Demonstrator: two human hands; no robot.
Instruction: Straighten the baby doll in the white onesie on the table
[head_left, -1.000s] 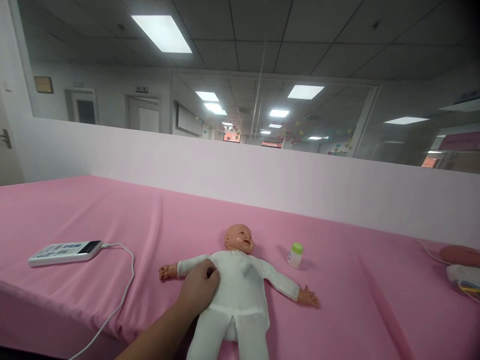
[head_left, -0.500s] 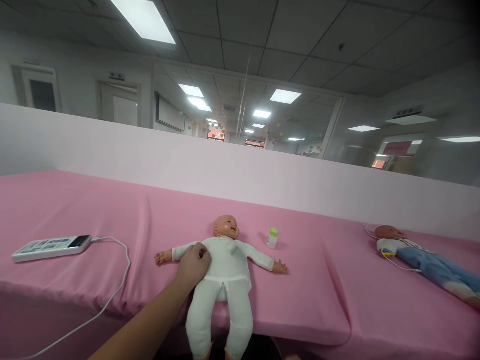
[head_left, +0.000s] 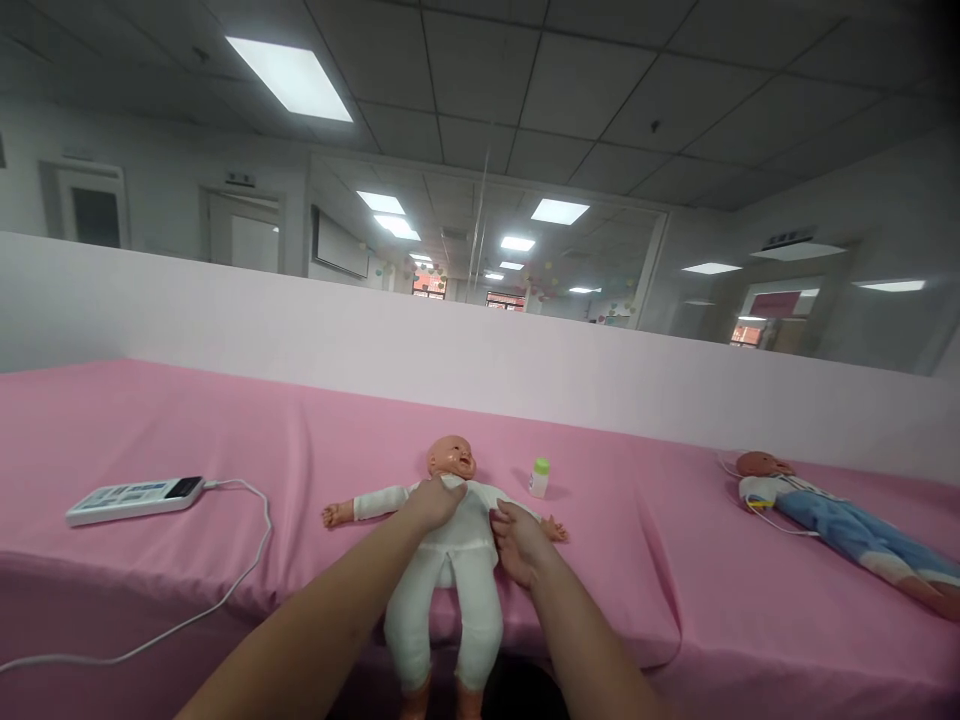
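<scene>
Both the left hand [head_left: 433, 503] and right hand [head_left: 516, 541] rest on the doll [head_left: 457, 560].

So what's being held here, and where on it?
The doll: left hand on its upper chest by the neck, right hand at its side. Whether either truly grips, cannot tell.

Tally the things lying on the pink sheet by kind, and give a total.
Dolls: 2, white suit under both hands, blue suit at right
Bottle: 1
Handset with cable: 1
Total: 4
</scene>
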